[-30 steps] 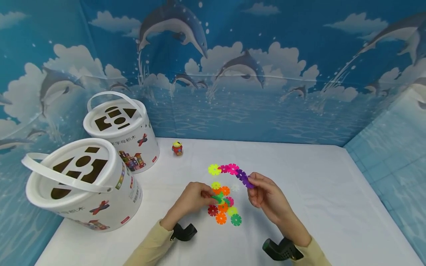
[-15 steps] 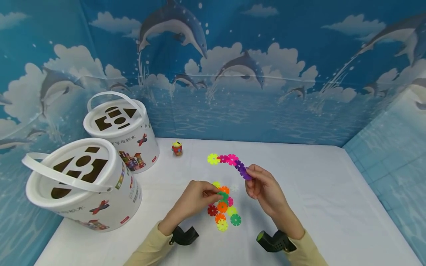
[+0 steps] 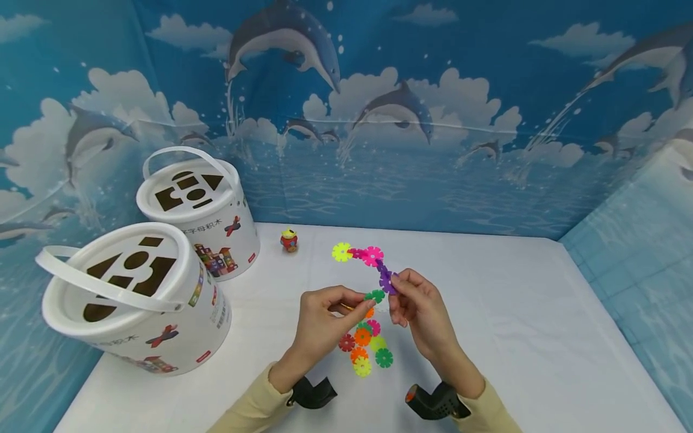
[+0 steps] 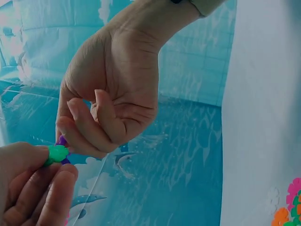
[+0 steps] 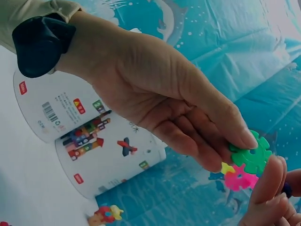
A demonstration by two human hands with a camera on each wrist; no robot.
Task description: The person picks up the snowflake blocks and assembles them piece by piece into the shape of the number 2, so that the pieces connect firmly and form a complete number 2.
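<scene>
My left hand [image 3: 325, 316] pinches a green snowflake disc [image 3: 375, 295] between thumb and fingers. Close to its right, my right hand [image 3: 430, 313] pinches the lower purple snowflake disc [image 3: 387, 282] of a joined chain. From there the chain curves away to the left through a pink disc [image 3: 373, 256] to a yellow disc [image 3: 341, 252] at its far end. In the right wrist view the green disc [image 5: 251, 153] shows its notched rim, right by the right thumb. The left wrist view has the green disc [image 4: 57, 154] overlapping the purple one [image 4: 62, 140].
Below the hands lie several loose discs, among them an orange one [image 3: 363, 337], a dark red one [image 3: 347, 343] and a green one [image 3: 384, 358]. Two white lidded buckets, one nearer [image 3: 211, 331] and one farther [image 3: 246, 240], stand left. A small red-and-yellow figure [image 3: 289, 240] stands behind.
My left hand has lifted the green disc from the pile, up and right to the purple disc. My right hand has shifted left with the chain. A yellow disc now lies at the pile's front.
</scene>
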